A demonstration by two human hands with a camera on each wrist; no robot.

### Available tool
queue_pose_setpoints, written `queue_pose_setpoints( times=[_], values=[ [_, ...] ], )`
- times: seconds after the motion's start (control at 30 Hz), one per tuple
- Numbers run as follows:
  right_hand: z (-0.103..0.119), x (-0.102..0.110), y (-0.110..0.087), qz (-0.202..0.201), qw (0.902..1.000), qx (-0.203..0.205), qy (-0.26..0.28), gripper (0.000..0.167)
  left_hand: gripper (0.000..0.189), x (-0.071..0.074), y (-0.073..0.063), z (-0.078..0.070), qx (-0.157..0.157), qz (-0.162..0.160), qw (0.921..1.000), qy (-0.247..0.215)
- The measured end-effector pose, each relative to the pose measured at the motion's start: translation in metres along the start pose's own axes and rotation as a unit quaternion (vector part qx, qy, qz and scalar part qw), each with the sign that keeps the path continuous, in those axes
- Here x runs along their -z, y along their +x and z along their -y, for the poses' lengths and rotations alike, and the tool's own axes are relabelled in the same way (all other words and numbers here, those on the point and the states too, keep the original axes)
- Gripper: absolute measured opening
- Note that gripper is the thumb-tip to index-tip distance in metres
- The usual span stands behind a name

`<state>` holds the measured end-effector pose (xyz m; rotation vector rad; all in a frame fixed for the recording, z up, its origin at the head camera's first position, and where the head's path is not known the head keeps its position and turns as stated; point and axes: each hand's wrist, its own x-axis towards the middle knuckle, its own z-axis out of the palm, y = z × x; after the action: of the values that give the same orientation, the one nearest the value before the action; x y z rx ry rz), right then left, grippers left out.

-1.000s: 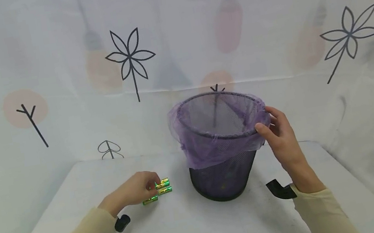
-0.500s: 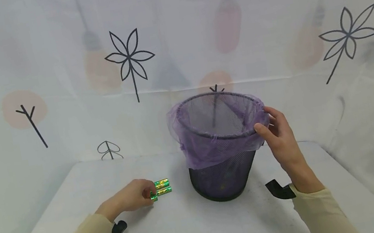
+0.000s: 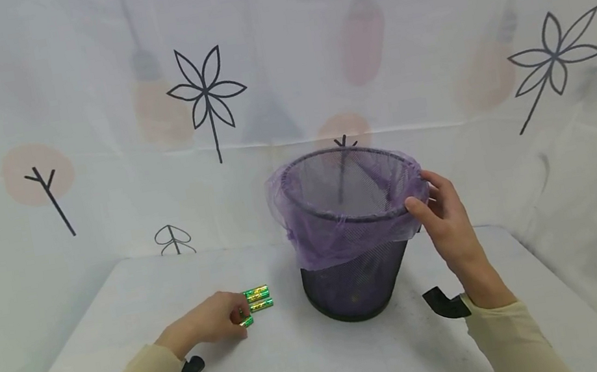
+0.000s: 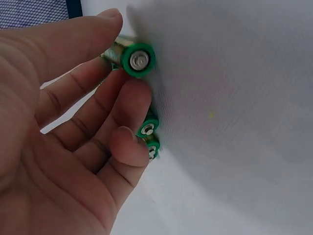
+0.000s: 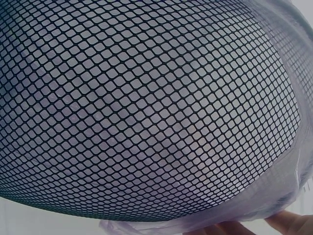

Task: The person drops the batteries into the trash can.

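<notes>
A green-and-gold battery [image 4: 139,60] is between the thumb and fingertips of my left hand [image 3: 208,321], which pinches it low over the table. Two more batteries, an upper battery [image 3: 257,293] and a lower battery [image 3: 262,304], lie side by side just beyond the fingers. Their ends peek out past the fingertips in the left wrist view. My right hand [image 3: 446,220] grips the right side of the rim of a dark mesh wastebasket [image 3: 351,289], thumb towards me. A thin purple bin liner [image 3: 332,243] is folded over that rim. Black mesh [image 5: 146,107] fills most of the right wrist view.
The wastebasket tilts on a white table [image 3: 329,371], right of the batteries. A pale curtain [image 3: 103,80] printed with flowers and twigs hangs behind and at both sides. A black wrist piece [image 3: 192,369] sits at the left cuff, another black piece [image 3: 447,304] at the right.
My left hand has drawn slightly towards me, and the nearest battery has shifted and turned a little apart from the other two. The right hand and wastebasket have stayed put.
</notes>
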<state>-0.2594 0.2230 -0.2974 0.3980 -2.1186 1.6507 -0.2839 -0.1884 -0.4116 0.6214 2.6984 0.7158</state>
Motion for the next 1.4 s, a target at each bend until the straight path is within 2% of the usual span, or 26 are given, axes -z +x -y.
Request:
queue_pose_setpoints(
  times=[0.37, 0.67, 0.9, 1.23, 1.4],
  values=[
    [-0.002, -0.001, 0.000, 0.004, 1.0000, 0.000, 0.000, 0.063, 0.021, -0.009, 0.000, -0.005, -0.016, 0.011, 0.9998, 0.003],
    [-0.003, 0.000, 0.002, 0.004, 0.9998, 0.003, -0.021, 0.063, 0.020, -0.010, 0.000, -0.007, -0.030, 0.016, 0.9994, -0.001],
    [-0.003, 0.000, 0.002, 0.009, 1.0000, 0.000, -0.003, 0.062, 0.017, -0.011, -0.001, -0.007, -0.039, 0.018, 0.9991, -0.001],
    [0.000, 0.000, 0.000, 0.005, 1.0000, -0.001, -0.001, 0.062, 0.018, -0.007, -0.002, -0.009, -0.035, 0.020, 0.9991, -0.017],
    [-0.002, 0.001, 0.001, 0.006, 1.0000, 0.002, 0.006, 0.062, 0.017, 0.002, 0.002, -0.009, -0.060, 0.010, 0.9981, -0.007]
  ],
)
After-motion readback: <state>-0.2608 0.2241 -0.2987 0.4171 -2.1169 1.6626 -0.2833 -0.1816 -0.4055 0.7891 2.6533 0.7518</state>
